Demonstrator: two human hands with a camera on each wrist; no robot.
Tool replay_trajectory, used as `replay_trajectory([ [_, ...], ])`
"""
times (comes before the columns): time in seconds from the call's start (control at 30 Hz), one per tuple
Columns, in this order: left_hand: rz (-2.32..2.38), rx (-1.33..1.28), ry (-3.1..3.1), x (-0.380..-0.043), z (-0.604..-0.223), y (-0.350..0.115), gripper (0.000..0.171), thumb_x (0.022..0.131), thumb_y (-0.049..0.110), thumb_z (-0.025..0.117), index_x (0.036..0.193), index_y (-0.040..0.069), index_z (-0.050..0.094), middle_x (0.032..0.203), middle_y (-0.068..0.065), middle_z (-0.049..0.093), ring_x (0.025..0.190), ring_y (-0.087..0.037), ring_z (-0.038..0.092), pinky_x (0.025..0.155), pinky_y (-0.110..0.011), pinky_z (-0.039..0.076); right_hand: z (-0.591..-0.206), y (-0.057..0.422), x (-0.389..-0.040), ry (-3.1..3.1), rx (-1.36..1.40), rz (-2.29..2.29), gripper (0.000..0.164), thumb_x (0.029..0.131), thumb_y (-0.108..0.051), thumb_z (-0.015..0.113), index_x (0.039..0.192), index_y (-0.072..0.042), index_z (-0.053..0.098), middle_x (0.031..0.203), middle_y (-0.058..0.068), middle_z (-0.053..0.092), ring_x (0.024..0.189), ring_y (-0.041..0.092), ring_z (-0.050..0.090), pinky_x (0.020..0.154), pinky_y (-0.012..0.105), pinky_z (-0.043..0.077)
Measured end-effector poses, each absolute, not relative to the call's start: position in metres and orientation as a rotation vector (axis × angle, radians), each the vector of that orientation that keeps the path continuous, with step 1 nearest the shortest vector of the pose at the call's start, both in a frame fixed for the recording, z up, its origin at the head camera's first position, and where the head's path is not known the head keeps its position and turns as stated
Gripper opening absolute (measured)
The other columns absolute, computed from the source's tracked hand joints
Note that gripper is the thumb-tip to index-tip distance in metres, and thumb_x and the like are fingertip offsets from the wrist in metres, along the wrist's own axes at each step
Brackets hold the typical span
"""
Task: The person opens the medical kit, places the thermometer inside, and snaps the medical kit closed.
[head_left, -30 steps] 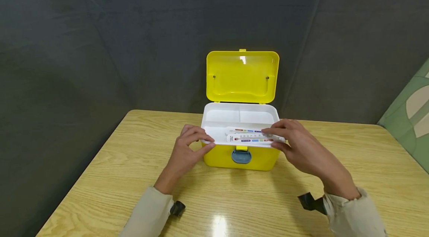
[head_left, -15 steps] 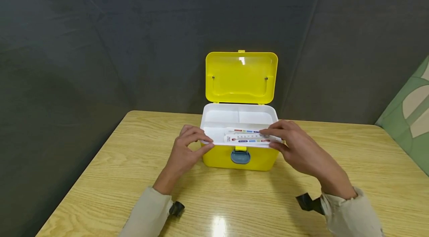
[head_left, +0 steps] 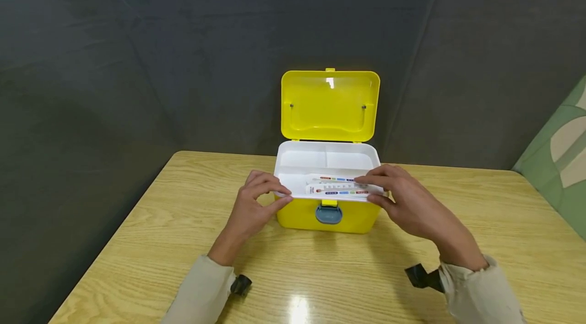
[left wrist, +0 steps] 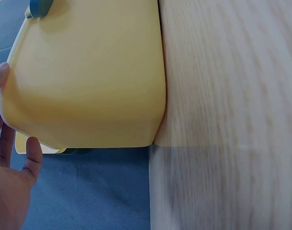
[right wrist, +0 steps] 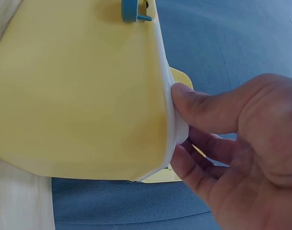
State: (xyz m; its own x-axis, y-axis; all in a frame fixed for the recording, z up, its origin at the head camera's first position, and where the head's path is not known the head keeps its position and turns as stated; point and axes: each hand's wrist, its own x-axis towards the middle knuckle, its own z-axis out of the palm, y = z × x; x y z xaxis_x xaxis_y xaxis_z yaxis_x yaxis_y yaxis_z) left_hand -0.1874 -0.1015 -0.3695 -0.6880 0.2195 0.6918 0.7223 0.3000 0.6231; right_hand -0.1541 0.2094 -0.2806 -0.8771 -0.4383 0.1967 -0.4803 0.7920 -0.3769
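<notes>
A yellow storage box [head_left: 302,214] stands with its lid [head_left: 329,105] raised. In its top lies a white divided tray [head_left: 302,153]. Several white thermometer cards [head_left: 336,192], printed with scales and coloured labels, overlap in the tray's front compartment. At the front left corner my left hand [head_left: 256,202] pinches the tray's rim between thumb and fingers. My right hand [head_left: 407,202] holds the right ends of the cards at the front right corner. In the right wrist view a rounded white end [right wrist: 181,129] shows between thumb and fingers; the fingers partly hide it.
A grey latch [head_left: 329,214] hangs on the box's front. The wooden table [head_left: 183,222] carries the box near its back edge. Behind it rises a dark fabric wall [head_left: 220,59]. A green patterned panel [head_left: 556,161] stands at the right.
Both hands keep their places on the box. The thermometer cards have shifted very slightly left along with the whole view; nothing else visibly differs.
</notes>
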Motion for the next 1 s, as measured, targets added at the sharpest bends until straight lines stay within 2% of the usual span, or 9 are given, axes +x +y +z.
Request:
replay_trajectory([
  [0.1,-1.379,-0.847,-2.086,-0.188,-0.370,-0.100,0.010,0.081,0.006,0.081,0.088,0.013,0.077,0.092,-0.002,0.068,0.094,-0.016,0.049,0.075,-0.037,0.045,-0.280,0.211,-0.153,-2.887,0.724,0.671,0.039,0.093,-0.011,0.070,0.131,-0.016,0.067,0.131,0.016,0.057,0.113,0.034,0.053,0.089,0.050,0.047],
  [0.3,-1.382,-0.851,-2.096,-0.188,-0.368,-0.099,0.010,0.082,0.006,0.081,0.089,0.013,0.078,0.092,-0.002,0.068,0.094,-0.016,0.049,0.076,-0.029,0.044,-0.278,0.214,-0.152,-2.886,0.713,0.759,0.038,0.091,-0.018,0.073,0.128,-0.019,0.067,0.126,0.010,0.061,0.094,0.019,0.054,0.075,0.029,0.046],
  [0.4,-1.381,-0.851,-2.101,-0.188,-0.367,-0.098,0.009,0.082,0.007,0.081,0.089,0.013,0.078,0.092,-0.001,0.068,0.094,-0.016,0.049,0.077,-0.025,0.042,-0.277,0.214,-0.152,-2.875,0.713,0.783,0.036,0.089,-0.017,0.075,0.124,-0.019,0.069,0.118,0.005,0.064,0.091,0.016,0.054,0.074,0.025,0.046],
  [0.67,-1.384,-0.844,-2.113,-0.187,-0.366,-0.100,0.009,0.081,0.008,0.082,0.087,0.013,0.078,0.088,0.000,0.068,0.095,-0.016,0.050,0.080,-0.033,0.045,-0.282,0.209,-0.153,-2.871,0.742,0.807,0.034,0.085,-0.011,0.078,0.118,-0.018,0.072,0.099,-0.006,0.066,0.086,0.012,0.055,0.075,0.022,0.049],
  [0.83,-1.417,-0.875,-2.107,-0.189,-0.365,-0.103,0.009,0.081,0.007,0.082,0.085,0.013,0.077,0.086,0.000,0.066,0.094,-0.015,0.049,0.085,-0.028,0.043,-0.286,0.206,-0.153,-2.885,0.736,0.798,0.030,0.087,-0.011,0.076,0.115,-0.021,0.073,0.090,-0.009,0.065,0.082,0.011,0.054,0.074,0.023,0.048],
  [1.0,-1.470,-0.846,-2.108,-0.191,-0.360,-0.105,0.010,0.080,0.004,0.082,0.085,0.012,0.077,0.087,0.000,0.065,0.092,-0.012,0.053,0.084,-0.027,0.047,-0.288,0.204,-0.153,-2.898,0.734,0.795,0.029,0.088,-0.010,0.075,0.114,-0.022,0.073,0.090,-0.010,0.065,0.082,0.011,0.055,0.075,0.027,0.052],
])
